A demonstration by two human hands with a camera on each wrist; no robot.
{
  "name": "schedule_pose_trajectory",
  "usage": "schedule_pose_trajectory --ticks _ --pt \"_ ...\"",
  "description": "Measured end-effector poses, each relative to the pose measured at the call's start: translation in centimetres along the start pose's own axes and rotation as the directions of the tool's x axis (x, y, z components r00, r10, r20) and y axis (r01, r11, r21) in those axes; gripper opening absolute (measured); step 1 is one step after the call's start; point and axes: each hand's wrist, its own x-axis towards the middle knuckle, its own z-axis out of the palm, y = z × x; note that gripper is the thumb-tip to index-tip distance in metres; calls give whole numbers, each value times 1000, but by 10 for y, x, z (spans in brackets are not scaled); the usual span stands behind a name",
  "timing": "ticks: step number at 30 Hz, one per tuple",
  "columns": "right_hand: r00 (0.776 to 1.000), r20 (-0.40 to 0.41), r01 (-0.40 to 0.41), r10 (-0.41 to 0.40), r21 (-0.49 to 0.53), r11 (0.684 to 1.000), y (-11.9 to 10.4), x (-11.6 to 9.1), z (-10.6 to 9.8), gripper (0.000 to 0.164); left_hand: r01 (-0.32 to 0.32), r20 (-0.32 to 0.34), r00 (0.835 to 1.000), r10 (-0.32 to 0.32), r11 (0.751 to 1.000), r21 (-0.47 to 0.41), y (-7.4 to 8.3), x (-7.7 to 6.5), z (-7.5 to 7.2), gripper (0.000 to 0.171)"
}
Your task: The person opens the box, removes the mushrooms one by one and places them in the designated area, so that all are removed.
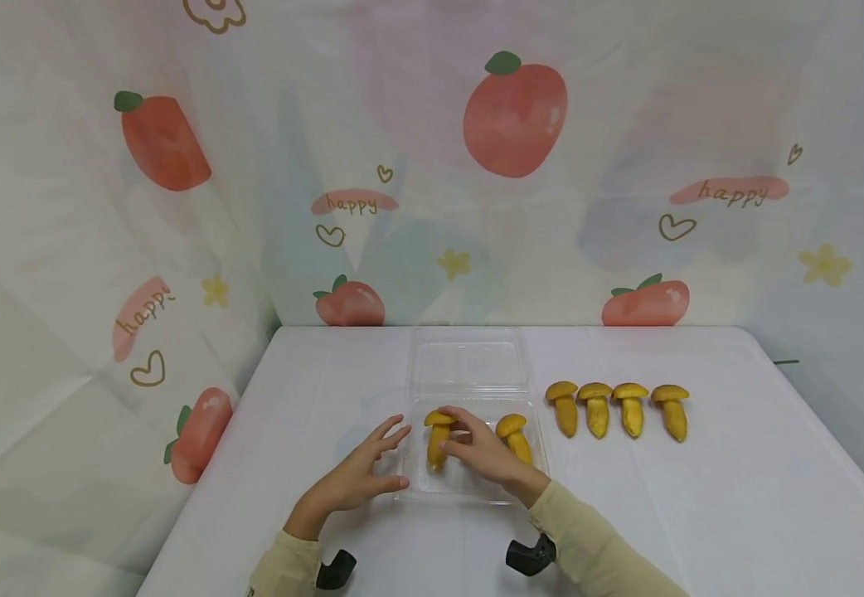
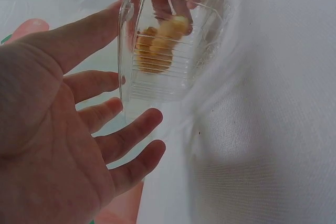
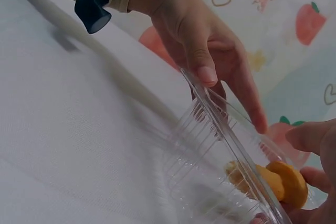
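Observation:
A clear plastic clamshell box (image 1: 477,489) lies with its lid folded back, holding two yellow mushrooms. The left one (image 1: 435,452) stands cap away from me, and my right hand (image 1: 487,452) has its thumb at the stem and fingers at the cap. In the right wrist view, fingertips of the right hand (image 3: 320,182) meet the orange-yellow cap (image 3: 294,182). Another mushroom (image 1: 514,435) is partly covered by the right hand. My left hand (image 1: 361,473) is spread beside the box's left wall, holding nothing; its fingers (image 2: 131,135) are parted in the left wrist view.
Several more yellow mushrooms (image 1: 632,410) stand in a row on the white table (image 1: 730,514), right of the box. The transparent lid (image 1: 469,365) lies toward the table's far edge. A fruit-printed curtain (image 1: 417,124) hangs behind and at the left.

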Motion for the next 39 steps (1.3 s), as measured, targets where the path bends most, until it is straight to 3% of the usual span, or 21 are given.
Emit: schedule_pose_trajectory --ticks 10,25,31,39 --pt "998 -20 62 -61 46 997 -3 -6 -8 55 7 3 1000 -7 1000 0 -1 0 0 77" --pt "994 -46 99 -96 71 993 -4 -31 -31 58 -23 -8 1000 23 1000 14 0 -1 1 77" --pt "989 -66 135 -132 37 990 -3 -39 -39 57 -42 -12 999 42 999 20 -1 -2 2 77" --pt "983 -135 119 -120 -15 993 -9 -54 -54 58 -40 -16 999 40 999 32 0 -2 1 78"
